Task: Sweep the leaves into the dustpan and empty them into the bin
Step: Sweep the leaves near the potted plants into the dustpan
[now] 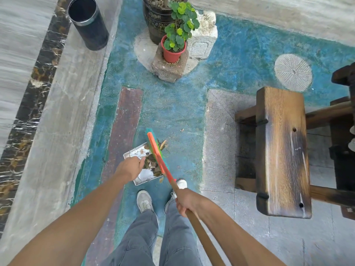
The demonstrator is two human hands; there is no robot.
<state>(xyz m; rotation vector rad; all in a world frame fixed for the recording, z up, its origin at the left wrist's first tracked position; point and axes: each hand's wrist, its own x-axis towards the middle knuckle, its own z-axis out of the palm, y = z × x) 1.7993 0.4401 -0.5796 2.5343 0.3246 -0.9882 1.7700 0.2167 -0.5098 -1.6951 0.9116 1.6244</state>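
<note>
A metal dustpan (144, 176) lies on the blue-green floor just ahead of my feet. My left hand (129, 167) grips its handle. Dry brown leaves (151, 163) are piled inside the pan, and a few lie at its open edge beside the broom. My right hand (186, 201) holds the wooden handle of a broom. Its orange and green head (156, 149) rests against the leaves at the pan's right side. A black cylindrical bin (88, 23), open on top, stands at the far left on the grey kerb.
A red pot with a green plant (173, 48) sits on a stone block straight ahead, with a large dark planter (156, 20) behind it. A wooden bench (281, 150) stands to the right. A round stone disc (293, 72) is set in the floor. My shoes (144, 201) are near the pan.
</note>
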